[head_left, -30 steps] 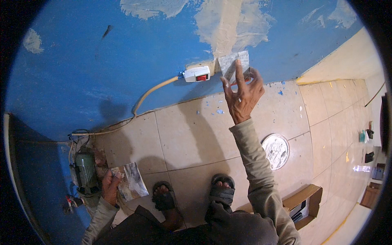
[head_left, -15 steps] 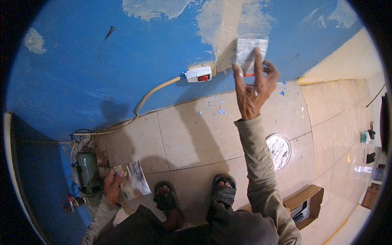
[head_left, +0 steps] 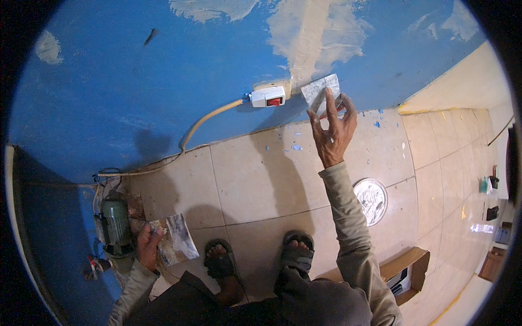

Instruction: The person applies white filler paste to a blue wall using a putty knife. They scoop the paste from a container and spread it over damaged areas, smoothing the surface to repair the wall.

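My right hand (head_left: 333, 127) grips a flat, square putty knife (head_left: 322, 93) with a whitish, smeared blade. The blade lies against the low part of the blue wall (head_left: 190, 60), just below a strip of pale filler (head_left: 310, 46). In my left hand (head_left: 148, 245), at the lower left, a second flat scraper blade (head_left: 179, 239) is held by its edge, streaked with putty; its handle, if any, is hidden. Left of the right hand, a white switch box (head_left: 267, 98) with a red rocker is fixed to the wall, and a beige cable runs from it.
A green motor pump (head_left: 115, 223) stands by the wall at left. On the tiled floor (head_left: 261, 179) are a round silvery lid (head_left: 371, 202) holding white material, blue paint flakes (head_left: 296, 147) and an open cardboard box (head_left: 405, 274). My sandalled feet (head_left: 220, 255) are between the hands.
My right hand has drawn the putty knife down the wall and slightly left, tilting it, uncovering the filler above. The left hand and its blade have barely shifted.
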Available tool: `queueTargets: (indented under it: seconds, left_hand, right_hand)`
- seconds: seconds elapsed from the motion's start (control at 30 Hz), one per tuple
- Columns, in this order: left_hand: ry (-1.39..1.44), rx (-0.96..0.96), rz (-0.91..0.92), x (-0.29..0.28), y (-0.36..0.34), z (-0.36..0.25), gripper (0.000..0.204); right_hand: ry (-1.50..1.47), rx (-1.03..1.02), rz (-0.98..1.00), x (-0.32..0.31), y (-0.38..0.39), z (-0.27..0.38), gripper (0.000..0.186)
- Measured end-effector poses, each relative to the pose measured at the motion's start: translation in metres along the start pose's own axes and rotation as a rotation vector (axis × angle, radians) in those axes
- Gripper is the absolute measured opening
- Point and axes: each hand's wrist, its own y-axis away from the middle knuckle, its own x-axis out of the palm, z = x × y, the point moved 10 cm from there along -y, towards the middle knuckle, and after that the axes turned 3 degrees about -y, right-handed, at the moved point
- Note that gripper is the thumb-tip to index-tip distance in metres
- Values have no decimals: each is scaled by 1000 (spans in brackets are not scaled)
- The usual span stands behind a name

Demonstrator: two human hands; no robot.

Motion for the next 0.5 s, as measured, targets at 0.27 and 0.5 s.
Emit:
queueTargets:
  seconds: [0.27, 0.5]
  left_hand:
    - [-80, 40, 25, 0, -1, -2, 30]
    - [-66, -10, -38, -1, 2, 3, 29]
  right_hand:
    - [-29, 110, -76, 9, -4, 20, 70]
    - [-13, 124, -90, 37, 12, 10, 63]
